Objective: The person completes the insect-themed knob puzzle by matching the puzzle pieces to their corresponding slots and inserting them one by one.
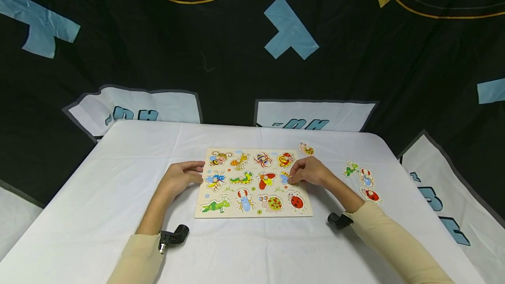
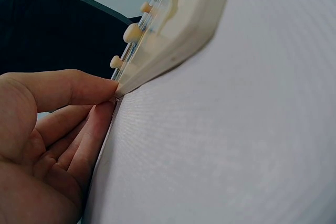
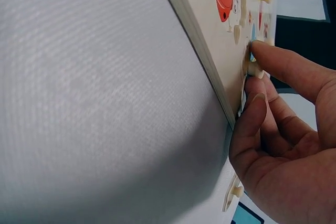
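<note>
A wooden peg puzzle board [image 1: 230, 215] printed with insects lies on the white table. My left hand [image 1: 177, 180] rests against its left edge; the left wrist view has the thumb [image 2: 79, 86] touching the board's side and the other fingers loosely bent. At the right side of the board, my right hand [image 1: 309, 171] pinches the knob of a blue-winged insect piece [image 1: 284, 178], partly covered by the fingers. In the right wrist view, that pale knob [image 3: 254, 69] sits between thumb and fingertips. Knobbed pieces, including a caterpillar [image 1: 241, 178] and a spider [image 1: 263, 159], sit in the upper rows.
A loose snail piece [image 1: 306, 149] lies just past the board's upper right corner. Further right are a green insect piece [image 1: 350, 168], a blue beetle piece [image 1: 367, 178] and a ladybug piece [image 1: 371, 194]. A black cloth [image 1: 229, 65] hangs behind the table.
</note>
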Motion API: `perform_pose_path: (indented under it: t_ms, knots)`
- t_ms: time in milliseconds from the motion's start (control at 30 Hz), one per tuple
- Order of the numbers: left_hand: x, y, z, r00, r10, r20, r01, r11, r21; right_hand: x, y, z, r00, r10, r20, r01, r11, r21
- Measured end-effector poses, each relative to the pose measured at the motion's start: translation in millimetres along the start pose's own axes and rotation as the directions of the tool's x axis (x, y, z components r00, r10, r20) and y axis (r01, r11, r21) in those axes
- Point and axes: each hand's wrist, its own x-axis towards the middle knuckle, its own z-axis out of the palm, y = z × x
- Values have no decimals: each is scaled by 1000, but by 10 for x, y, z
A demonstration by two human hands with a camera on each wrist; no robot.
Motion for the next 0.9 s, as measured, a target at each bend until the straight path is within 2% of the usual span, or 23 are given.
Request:
perform_pose_path:
  t_ms: [233,900]
  knots:
    - [1,6,1,1000,3,2,-3,1000,-2,-23,48,-77,1000,-22,19,21,998,56]
    - [11,-9,-8,1000,8,12,-8,1000,2,-78,163,-426,997,55,-58,-51,997,63]
